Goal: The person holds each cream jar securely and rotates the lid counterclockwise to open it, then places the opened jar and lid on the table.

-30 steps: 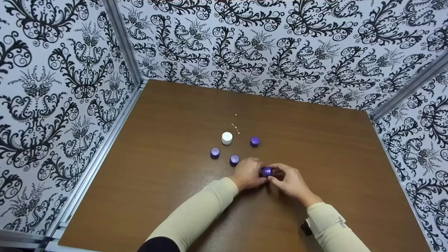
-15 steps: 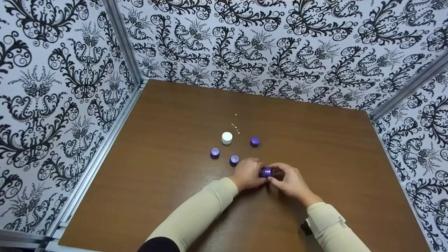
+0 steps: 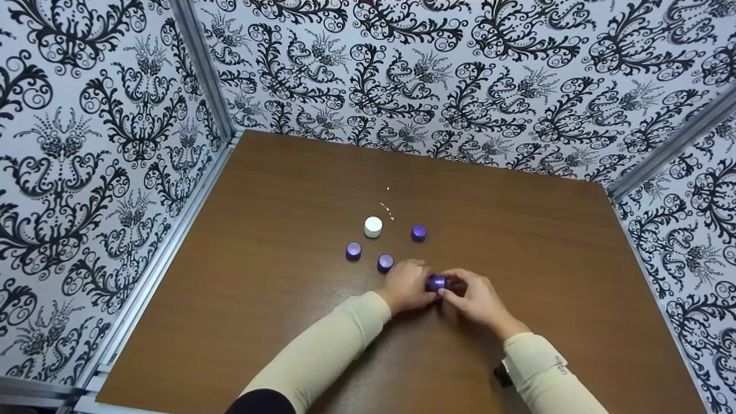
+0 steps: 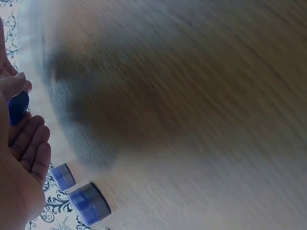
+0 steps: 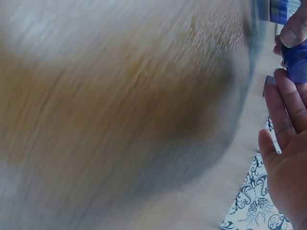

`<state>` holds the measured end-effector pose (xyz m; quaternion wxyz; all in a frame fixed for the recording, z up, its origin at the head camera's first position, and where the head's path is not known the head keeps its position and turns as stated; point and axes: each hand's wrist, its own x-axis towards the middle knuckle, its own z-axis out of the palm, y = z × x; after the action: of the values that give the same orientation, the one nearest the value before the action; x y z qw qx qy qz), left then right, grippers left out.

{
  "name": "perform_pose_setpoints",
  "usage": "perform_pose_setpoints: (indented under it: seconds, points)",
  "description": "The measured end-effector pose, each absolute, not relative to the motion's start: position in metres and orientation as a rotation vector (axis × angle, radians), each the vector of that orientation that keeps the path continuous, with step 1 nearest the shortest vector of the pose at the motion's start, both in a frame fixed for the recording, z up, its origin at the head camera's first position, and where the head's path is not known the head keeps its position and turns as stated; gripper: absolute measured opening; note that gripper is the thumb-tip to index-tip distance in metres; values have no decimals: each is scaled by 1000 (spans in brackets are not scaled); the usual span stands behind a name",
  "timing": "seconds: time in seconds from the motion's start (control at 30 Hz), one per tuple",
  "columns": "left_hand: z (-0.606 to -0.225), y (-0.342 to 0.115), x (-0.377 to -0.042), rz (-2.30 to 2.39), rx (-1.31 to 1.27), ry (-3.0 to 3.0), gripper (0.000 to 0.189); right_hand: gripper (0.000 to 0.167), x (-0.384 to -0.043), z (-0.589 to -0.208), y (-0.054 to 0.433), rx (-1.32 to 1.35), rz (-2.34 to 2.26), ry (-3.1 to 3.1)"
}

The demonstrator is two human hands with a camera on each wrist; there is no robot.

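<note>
Near the table's middle my left hand [image 3: 409,286] grips a small purple jar [image 3: 436,283] that lies tipped on its side, its thumb laid over it in the left wrist view. My right hand [image 3: 476,297] meets the jar from the right, with thumb and fingers around its end. The right wrist view shows the jar [image 5: 297,64] between both hands; parts of it are covered by fingers. Close to my left hand stands a similar purple jar [image 3: 385,263]. Two more are near: one purple jar [image 3: 353,250] to the left, another purple jar [image 3: 418,233] farther back.
A white round jar [image 3: 372,227] stands behind the purple ones. Several pale crumbs [image 3: 387,209] lie beyond it on the brown table [image 3: 276,241]. Patterned walls [image 3: 425,75] with metal frame posts close off the back and the sides.
The purple jar between my hands has shifted very slightly to the left, along with my right fingertips. The other jars have stayed where they were.
</note>
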<state>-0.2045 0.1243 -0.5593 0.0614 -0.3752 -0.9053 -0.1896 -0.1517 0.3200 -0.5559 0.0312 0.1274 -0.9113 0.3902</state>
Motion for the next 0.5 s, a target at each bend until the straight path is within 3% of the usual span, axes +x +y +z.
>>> perform_pose_setpoints:
  seconds: [0.3,0.5]
  points:
    - [-559,124,-203,-585,-1134,-2743,35,36,-151,-555,320,431,1209,-2758]
    - [-558,124,-203,-582,-1132,-2760,33,31,-150,-555,320,381,1240,-2814]
